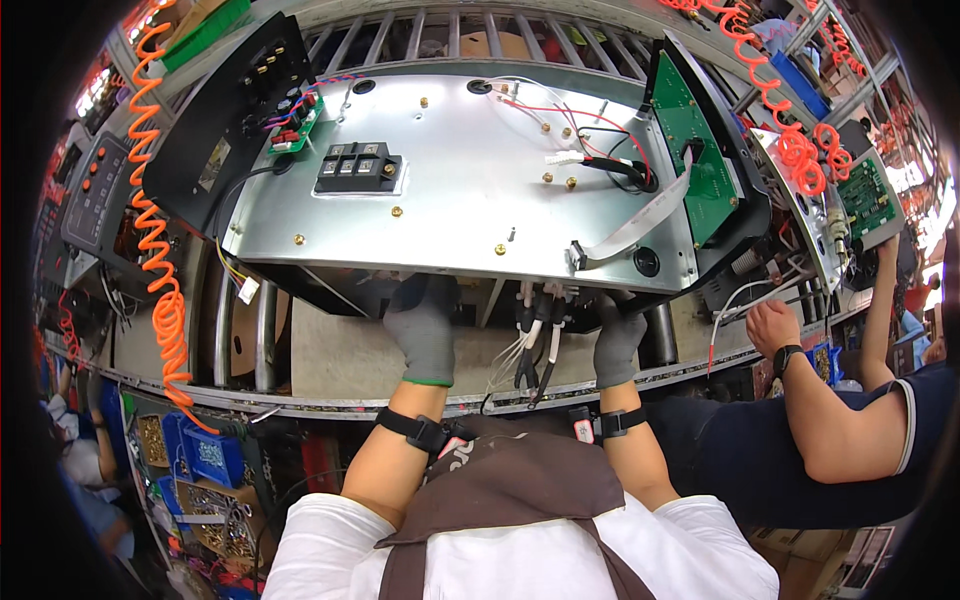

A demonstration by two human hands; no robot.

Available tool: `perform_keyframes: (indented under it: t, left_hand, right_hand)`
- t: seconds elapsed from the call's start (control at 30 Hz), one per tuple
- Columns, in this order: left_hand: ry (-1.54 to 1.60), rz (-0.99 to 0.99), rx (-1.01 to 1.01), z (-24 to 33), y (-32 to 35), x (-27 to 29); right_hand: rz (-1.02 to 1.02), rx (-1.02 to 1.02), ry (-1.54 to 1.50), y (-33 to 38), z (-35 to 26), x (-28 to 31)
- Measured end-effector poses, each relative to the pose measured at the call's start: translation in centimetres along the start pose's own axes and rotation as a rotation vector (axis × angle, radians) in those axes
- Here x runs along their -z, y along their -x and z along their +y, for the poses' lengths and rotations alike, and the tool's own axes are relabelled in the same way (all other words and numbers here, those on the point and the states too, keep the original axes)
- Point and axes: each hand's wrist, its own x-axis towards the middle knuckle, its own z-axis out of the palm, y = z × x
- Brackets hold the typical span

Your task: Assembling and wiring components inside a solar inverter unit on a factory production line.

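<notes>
A metal equipment chassis (440, 200) lies before me with its bare silver plate facing up. My left hand (422, 330), in a grey glove, reaches under the plate's near edge, and its fingers are hidden there. The gloved right hand (620, 340) is at the same edge farther right, beside a hanging bundle of black and white cables (538, 335); its fingertips are out of sight too. On the plate sit a black terminal module (355, 170) and brass standoffs. A grey ribbon cable (640, 225) runs to a green circuit board (690, 150) on the right panel.
Rollers (490, 35) run beneath and behind the chassis. An orange coiled hose (155, 250) hangs at left, above blue bins (210, 450) of small fasteners. A co-worker's hand (773, 325) is close on the right, beside another opened unit (795, 205).
</notes>
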Motion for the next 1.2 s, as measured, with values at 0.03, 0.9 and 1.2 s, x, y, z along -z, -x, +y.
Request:
perform_keyframes:
  t: [0.03, 0.9, 1.2]
  left_hand:
    - [-0.013, -0.051, -0.080, 0.2, 0.2, 0.0]
    - [-0.376, 0.161, -0.578, -6.5, -1.6, 1.9]
    - [-0.019, 0.165, -0.269, -4.9, 0.8, -0.7]
  right_hand:
    - [0.011, -0.006, -0.030, 0.0, 0.0, -0.2]
    - [-0.010, -0.004, -0.013, 0.2, -1.3, -0.6]
    - [0.039, 0.050, 0.034, -1.5, 3.4, 0.4]
